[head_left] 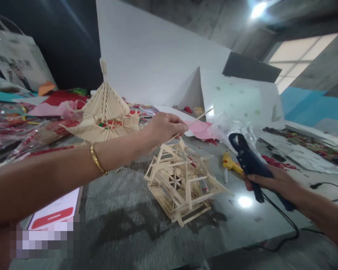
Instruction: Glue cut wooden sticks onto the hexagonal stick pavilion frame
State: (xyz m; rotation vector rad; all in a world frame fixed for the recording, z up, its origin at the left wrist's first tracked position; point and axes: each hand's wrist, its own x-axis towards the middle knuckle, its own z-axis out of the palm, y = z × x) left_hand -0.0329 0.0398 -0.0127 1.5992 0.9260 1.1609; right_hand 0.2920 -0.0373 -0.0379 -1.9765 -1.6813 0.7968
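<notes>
My left hand (166, 126) pinches a thin wooden stick (201, 117) above the frame model, and the stick points up to the right. Beneath it stands an open, many-sided frame model (183, 183) built of pale wooden sticks. Whether the stick touches the frame I cannot tell. My right hand (270, 183) is closed around a dark blue plier-like hand tool (249, 161), its rounded, hooked head turned up to the left. Just left of this tool lies a yellow glue gun (232, 163) with a white stick under it.
Behind my left forearm stands a stick-built pointed roof (105, 103). Plastic wrapping and coloured paper (56, 108) clutter the left. A lit screen (56, 213) lies at lower left. A black cord (287, 228) runs below my right hand. A white board (157, 56) rises behind.
</notes>
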